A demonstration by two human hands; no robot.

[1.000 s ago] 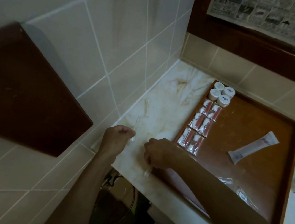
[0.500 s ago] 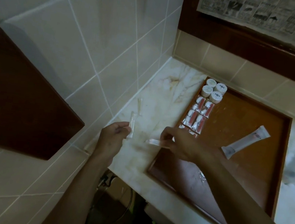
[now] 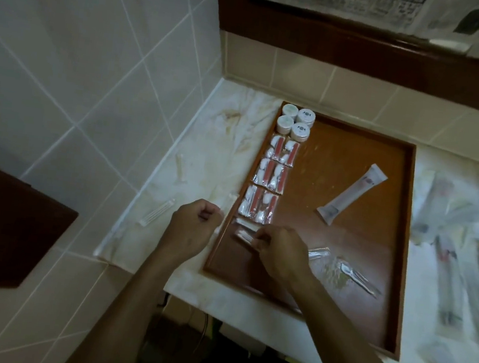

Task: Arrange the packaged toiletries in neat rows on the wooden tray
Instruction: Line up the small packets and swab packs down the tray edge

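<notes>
The right hand (image 3: 279, 254) pinches a clear packet (image 3: 244, 236) over the wooden tray (image 3: 345, 245); the left hand (image 3: 193, 230) is fisted beside it.

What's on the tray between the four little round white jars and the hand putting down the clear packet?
In the head view, six red-and-white packets lie in two neat columns between the round jars and the right hand on the wooden tray.

Wooden tray (image 3: 401, 231) lies flat on the tabletop: four white round tubs (image 3: 295, 123) at its far-left corner, red-and-white packets (image 3: 268, 179) paired along the left edge, white tube (image 3: 353, 193) lying diagonal mid-tray.
</notes>
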